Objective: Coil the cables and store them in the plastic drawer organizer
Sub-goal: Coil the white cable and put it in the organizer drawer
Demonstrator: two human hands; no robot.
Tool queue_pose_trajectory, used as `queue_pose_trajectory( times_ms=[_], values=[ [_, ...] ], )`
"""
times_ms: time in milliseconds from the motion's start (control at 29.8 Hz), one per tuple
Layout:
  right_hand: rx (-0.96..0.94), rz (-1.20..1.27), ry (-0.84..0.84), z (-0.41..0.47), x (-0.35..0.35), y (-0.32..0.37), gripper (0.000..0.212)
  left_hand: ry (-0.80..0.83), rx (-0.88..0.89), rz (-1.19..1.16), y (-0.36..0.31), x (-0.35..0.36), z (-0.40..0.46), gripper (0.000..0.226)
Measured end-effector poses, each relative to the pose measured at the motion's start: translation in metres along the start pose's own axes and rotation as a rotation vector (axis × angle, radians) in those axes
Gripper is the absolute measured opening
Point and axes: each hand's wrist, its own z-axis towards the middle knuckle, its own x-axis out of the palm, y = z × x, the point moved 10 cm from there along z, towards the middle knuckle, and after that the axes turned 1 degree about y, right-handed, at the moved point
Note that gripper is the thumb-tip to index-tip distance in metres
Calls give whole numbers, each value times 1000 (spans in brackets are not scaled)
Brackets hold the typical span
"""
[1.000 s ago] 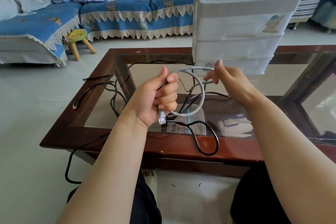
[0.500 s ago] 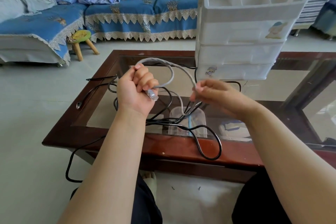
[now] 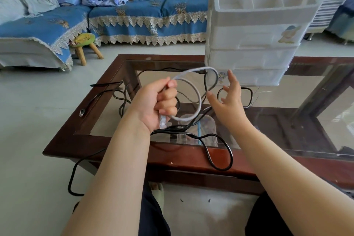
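Coiling under way, storage not begun. Left hand [image 3: 155, 105] is clenched on the grey cable [image 3: 198, 99], held in loops above the table [image 3: 107, 145]; right hand [image 3: 228, 101] is spread, grasping nothing, just beside the loops. Black cables [image 3: 220, 151] lie uncoiled on the table. Organizer [image 3: 252, 30] drawers appear closed.

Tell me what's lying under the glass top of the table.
Under the glass tabletop, on a lower shelf, lies a clear plastic container with a blue stripe. The black cables and both forearms cover part of it, so its contents can't be made out.
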Motion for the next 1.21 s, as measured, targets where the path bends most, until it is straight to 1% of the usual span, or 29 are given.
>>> queue_pose_trajectory(
  times_ms=[34,101,134,201,268,302,335,402,436,469,503,536,570,637,671,771,805,872,939,972,1006,1073,1106,1173,1207],
  values=[
    [-3,-42,4,4,-2,0,61,39,-25,37,4,6,-1,32],
    [81,-140,65,8,-2,-9,36,103,-16,8,3,16,-4,27],
    [140,-177,109,8,1,-15,35,119,19,-50,-2,18,-5,24],
    [210,-167,160,8,4,-22,40,111,104,-212,-15,11,-6,23],
    [210,-53,145,6,6,-21,32,103,138,-335,-24,1,-6,25],
    [186,17,118,6,4,-19,27,111,125,-352,-24,-1,-7,25],
    [157,71,117,5,6,-17,29,120,96,-337,-22,1,-8,24],
    [94,109,152,1,10,-8,57,137,8,-213,-10,10,-9,22],
    [77,98,160,1,11,-6,65,151,-43,-125,-2,17,-10,22],
    [71,83,157,2,11,-5,63,173,-90,-45,6,23,-10,23],
    [74,58,153,3,10,-5,47,200,-125,10,13,28,-11,24],
    [105,16,147,4,8,-6,26,223,-142,35,17,32,-11,25],
    [160,-23,138,4,7,-9,17,230,-137,34,18,34,-10,25],
    [216,-41,122,3,3,-11,32,192,-62,-47,9,30,-7,24],
    [193,-31,86,4,-3,-5,34,157,-4,-125,2,25,-6,23],
    [-9,-58,-163,5,-42,26,28,42,183,-399,-21,0,-2,22],
    [-78,-52,-176,4,-49,37,25,6,233,-478,-27,-9,-2,23],
    [-158,-73,-58,6,-46,44,13,-61,316,-607,-34,-23,-3,24],
    [-132,-159,107,7,-34,35,6,-140,409,-700,-42,-39,-9,26],
    [-113,-188,157,6,-30,31,6,-179,448,-734,-45,-46,-12,30],
    [-108,-187,169,6,-30,29,7,-217,477,-754,-48,-53,-15,33],
    [-153,-191,97,4,-35,35,6,-286,501,-697,-50,-61,-17,37],
    [-203,-258,43,1,-36,42,6,-311,495,-610,-50,-61,-16,37],
    [-346,-527,-25,-14,-23,58,8,-325,478,-372,-51,-54,-13,38],
    [-428,-646,-25,-24,-10,64,10,-319,473,-240,-51,-48,-11,38]
  ],
)
